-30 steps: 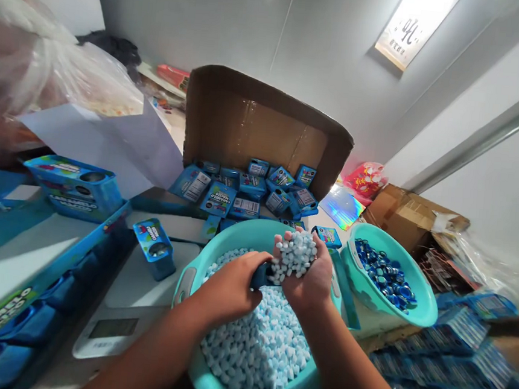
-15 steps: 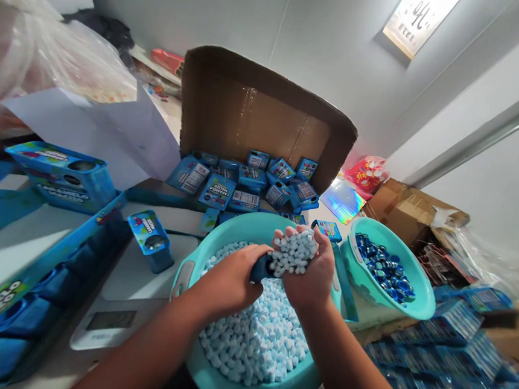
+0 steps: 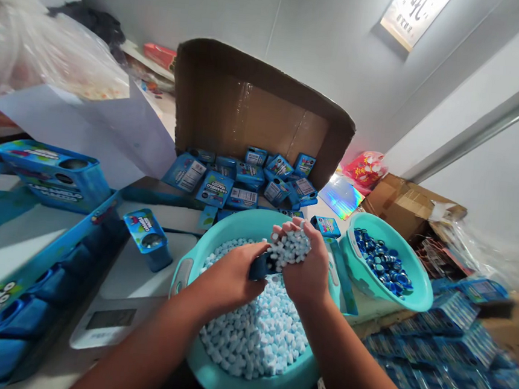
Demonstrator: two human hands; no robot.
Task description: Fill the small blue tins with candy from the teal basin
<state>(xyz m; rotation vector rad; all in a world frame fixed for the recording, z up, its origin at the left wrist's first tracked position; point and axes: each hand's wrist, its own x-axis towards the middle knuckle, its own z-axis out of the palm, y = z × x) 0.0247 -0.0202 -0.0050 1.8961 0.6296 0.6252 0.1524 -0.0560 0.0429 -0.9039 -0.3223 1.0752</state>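
My left hand point(image 3: 234, 274) is closed round a small blue box point(image 3: 258, 268), held tilted with its dark round opening toward my right hand. My right hand point(image 3: 310, 274) is cupped and holds a heap of pale blue and white candies point(image 3: 290, 248) at the box's mouth. Both hands are over a turquoise basin point(image 3: 234, 224), which contains many loose candies point(image 3: 253, 342) of the same kind. To the left, another blue box point(image 3: 149, 239) with a round opening stands on a white digital scale point(image 3: 116, 279).
Behind the basin is a cardboard carton point(image 3: 258, 109) with several blue boxes in it. A second turquoise basin point(image 3: 421, 287) on the right holds shiny blue round pieces point(image 3: 383, 263). At far left a long blue tray point(image 3: 103, 211) borders open boxes. Wrapped packs point(image 3: 437, 349) are stacked at lower right.
My right hand's fingers have curled further, and its candies have come closer to the box opening, with the heap looking slightly smaller. The whole view has shifted a little.
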